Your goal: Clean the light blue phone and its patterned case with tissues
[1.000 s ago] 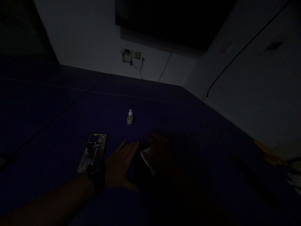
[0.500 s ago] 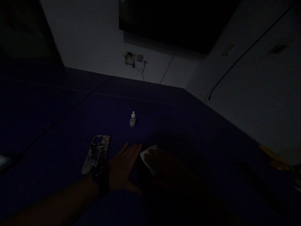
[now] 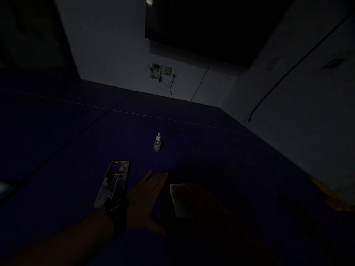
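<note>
My left hand (image 3: pixel 144 201), wearing a dark watch (image 3: pixel 118 214), lies flat with its fingers stretched out and thumb spread. Against its inner side is a very dark patch, where I cannot tell an object from shadow. To its right, my right hand (image 3: pixel 199 199) is dim, with its fingers over a small white cloth or wipe (image 3: pixel 179 207) that it grips and presses down. Left of my left hand lies a phone case (image 3: pixel 112 183) with a picture on it and a camera cut-out. Beyond the hands, a small white-capped dropper bottle (image 3: pixel 157 144) stands upright.
The dark blue surface (image 3: pixel 91 147) runs back to a wall with sockets and cables (image 3: pixel 163 71) under a large black screen (image 3: pixel 199 29). At the right edge lies something yellow (image 3: pixel 330 192). A pale object (image 3: pixel 4 189) sits at far left. The room is very dim.
My right hand and the white cloth have moved toward me and slightly right. My left hand stays nearly in place. The view has shifted a little.
</note>
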### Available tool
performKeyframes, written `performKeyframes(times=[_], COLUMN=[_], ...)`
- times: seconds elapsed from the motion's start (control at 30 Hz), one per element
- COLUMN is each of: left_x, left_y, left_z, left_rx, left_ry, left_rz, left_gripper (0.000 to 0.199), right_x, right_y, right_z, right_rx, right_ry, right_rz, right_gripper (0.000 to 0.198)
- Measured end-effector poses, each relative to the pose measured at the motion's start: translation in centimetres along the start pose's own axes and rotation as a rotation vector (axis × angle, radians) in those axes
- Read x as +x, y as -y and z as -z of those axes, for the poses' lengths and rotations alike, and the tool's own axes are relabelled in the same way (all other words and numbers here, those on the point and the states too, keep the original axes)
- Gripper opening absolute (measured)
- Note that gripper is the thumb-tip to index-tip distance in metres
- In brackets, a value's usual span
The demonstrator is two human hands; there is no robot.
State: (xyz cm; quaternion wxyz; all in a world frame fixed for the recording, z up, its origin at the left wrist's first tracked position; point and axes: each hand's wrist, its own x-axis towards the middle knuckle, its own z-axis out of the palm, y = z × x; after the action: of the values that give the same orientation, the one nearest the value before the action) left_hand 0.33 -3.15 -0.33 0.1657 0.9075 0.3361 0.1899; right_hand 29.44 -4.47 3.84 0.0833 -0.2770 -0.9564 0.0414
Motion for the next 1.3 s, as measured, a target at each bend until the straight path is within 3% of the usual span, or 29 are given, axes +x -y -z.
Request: performKeyframes(times=[0.27, 0.37, 0.53, 0.8, 0.93, 1.07, 1.2, 1.3], left_x=[-0.2, -0.2, -0.2, -0.1, 0.0, 0.0, -0.1, -0.1], left_y=[-0.4, -0.3, 0.0, -0.4, -0.5, -0.4, -0.3, -0.3], left_z=[0.7, 0.6, 0.2, 0.5, 0.7, 0.7, 0.4, 0.5], left_rx=[0.014, 0.009, 0.017, 0.050, 0.037, 0.031, 0.021, 0.018], left_ry=[0.011, 0.017, 0.009, 0.020, 0.027, 0.040, 0.015, 0.030], left_rz=[-0.001, -0.001, -0.013, -0.005, 0.007, 0.008, 0.002, -0.001], left_gripper=[0.144, 0.143, 0.145, 0.146, 0.147, 0.147, 0.148, 0.148], right_x=[0.9, 1.4, 1.9, 0.7, -0.4, 0.6, 2.1, 1.7], right_y=[0.5, 0.3, -0.1, 1.8, 1.3, 0.9, 1.1, 0.8], right_z=[-1.8, -2.3, -2.5, -2.0, -2.7, -3.4, -3.2, -3.0], right_rx=[0.097, 0.108, 0.102, 0.229, 0.143, 0.051, 0.129, 0.164], right_ry=[-0.027, -0.041, -0.031, 0.111, 0.057, -0.066, -0.007, 0.048], right_rz=[0.071, 0.039, -0.049, 0.116, 0.019, -0.108, -0.011, 0.063], right_gripper=[0.078, 0.073, 0.089, 0.092, 0.089, 0.088, 0.095, 0.087])
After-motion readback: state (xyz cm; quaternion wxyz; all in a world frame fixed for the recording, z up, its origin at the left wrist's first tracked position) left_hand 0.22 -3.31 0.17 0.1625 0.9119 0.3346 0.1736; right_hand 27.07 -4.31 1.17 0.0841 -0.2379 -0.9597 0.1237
